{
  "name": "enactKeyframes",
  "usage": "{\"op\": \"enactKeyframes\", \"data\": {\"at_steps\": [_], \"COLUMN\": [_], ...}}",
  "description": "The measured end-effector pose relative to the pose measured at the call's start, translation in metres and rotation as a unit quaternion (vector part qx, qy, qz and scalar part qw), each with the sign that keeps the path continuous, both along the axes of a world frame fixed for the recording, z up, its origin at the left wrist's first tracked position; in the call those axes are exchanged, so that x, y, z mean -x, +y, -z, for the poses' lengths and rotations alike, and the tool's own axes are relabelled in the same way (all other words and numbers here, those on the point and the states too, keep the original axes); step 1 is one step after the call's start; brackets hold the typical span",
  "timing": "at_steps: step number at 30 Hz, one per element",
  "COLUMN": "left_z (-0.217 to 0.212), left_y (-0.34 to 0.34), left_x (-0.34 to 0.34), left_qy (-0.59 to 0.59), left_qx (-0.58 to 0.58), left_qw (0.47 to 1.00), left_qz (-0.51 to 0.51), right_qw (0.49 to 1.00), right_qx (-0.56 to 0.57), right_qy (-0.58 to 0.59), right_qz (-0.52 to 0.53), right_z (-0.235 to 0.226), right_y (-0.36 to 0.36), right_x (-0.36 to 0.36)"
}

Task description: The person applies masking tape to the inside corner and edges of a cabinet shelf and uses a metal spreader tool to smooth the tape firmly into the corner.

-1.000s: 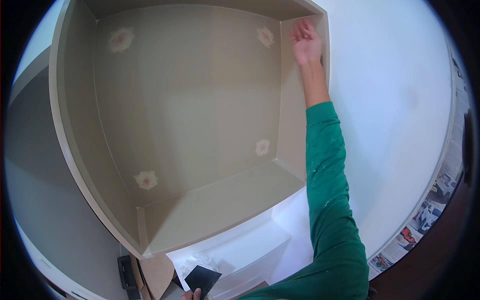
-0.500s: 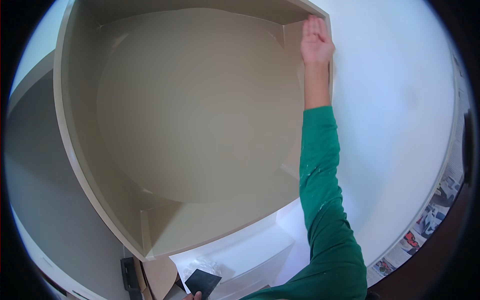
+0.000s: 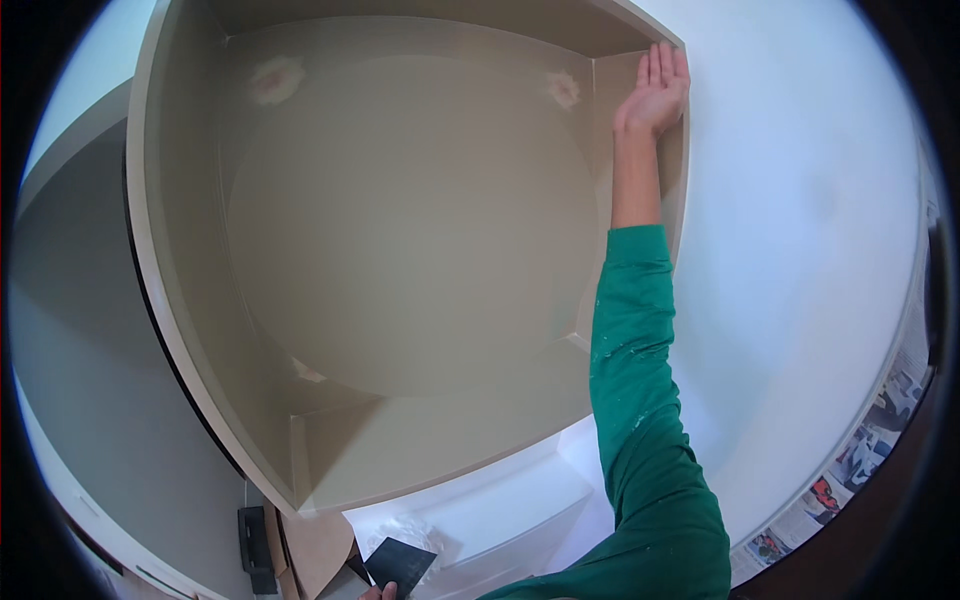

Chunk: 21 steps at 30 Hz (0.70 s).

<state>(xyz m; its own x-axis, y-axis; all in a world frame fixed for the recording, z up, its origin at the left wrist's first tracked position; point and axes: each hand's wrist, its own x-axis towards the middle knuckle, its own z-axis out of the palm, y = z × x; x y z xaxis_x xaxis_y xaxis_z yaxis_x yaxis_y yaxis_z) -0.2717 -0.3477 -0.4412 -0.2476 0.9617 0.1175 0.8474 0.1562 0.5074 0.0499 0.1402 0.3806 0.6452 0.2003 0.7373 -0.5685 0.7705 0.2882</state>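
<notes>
Beige board meets my right hand [image 3: 655,92] at the top right corner of the recessed niche [image 3: 400,250]; my fingers [image 3: 662,66] lie straight and together, flat against its side wall, clamped on nothing. My green sleeve [image 3: 640,400] runs down from there. Two pale filler patches [image 3: 275,78] mark the back panel. My left hand [image 3: 380,592] barely shows at the lower edge, touching a dark flat scraper [image 3: 400,565]; I cannot tell its grip. White wall [image 3: 800,200] surrounds the niche.

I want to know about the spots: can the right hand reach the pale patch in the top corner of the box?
Probably yes: the right hand rests flat on the box wall, with the pale patch beside it and nothing between.
</notes>
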Motion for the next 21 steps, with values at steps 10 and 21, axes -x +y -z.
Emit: {"op": "enactKeyframes", "data": {"at_steps": [10, 21], "left_z": [-0.079, -0.127], "left_y": [-0.015, -0.021], "left_x": [-0.022, -0.032], "left_qy": [-0.249, -0.18], "left_qx": [0.032, 0.014], "left_qw": [0.96, 0.982], "left_qz": [-0.12, -0.062], "right_qw": [0.927, 0.944], "right_qx": [0.305, 0.196], "right_qy": [-0.197, -0.166], "right_qz": [-0.091, -0.206], "right_z": [-0.043, -0.044], "right_y": [0.041, 0.08], "right_x": [0.033, 0.014]}}
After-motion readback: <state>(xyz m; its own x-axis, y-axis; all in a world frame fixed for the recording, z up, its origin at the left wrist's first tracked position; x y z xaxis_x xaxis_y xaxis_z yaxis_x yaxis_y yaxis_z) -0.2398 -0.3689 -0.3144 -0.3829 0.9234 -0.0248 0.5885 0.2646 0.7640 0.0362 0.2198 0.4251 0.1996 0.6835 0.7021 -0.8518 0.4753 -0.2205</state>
